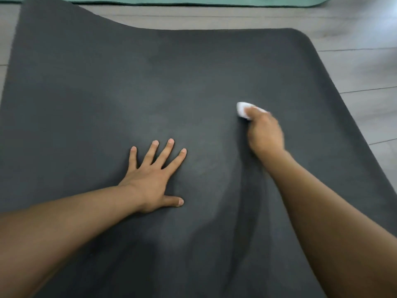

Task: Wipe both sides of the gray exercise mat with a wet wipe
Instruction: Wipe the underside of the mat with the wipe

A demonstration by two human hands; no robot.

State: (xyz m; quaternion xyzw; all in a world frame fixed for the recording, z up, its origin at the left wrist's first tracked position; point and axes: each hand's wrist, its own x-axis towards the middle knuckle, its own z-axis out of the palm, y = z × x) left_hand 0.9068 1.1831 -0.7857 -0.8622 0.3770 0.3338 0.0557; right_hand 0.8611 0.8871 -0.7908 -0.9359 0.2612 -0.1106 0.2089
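The gray exercise mat [150,82] lies spread over the floor and fills most of the view; its far left corner bulges upward. My left hand [153,179] presses flat on the mat near the middle, fingers straight and spread. My right hand [265,134], blurred by motion, grips a bunched white wet wipe [242,110] against the mat right of centre. Only the front part of the wipe shows beyond my fingers.
A teal mat [193,0] lies along the far edge of the view. Light wooden floorboards [354,67] show to the right of and beyond the gray mat. The gray mat's far right corner [300,35] is rounded.
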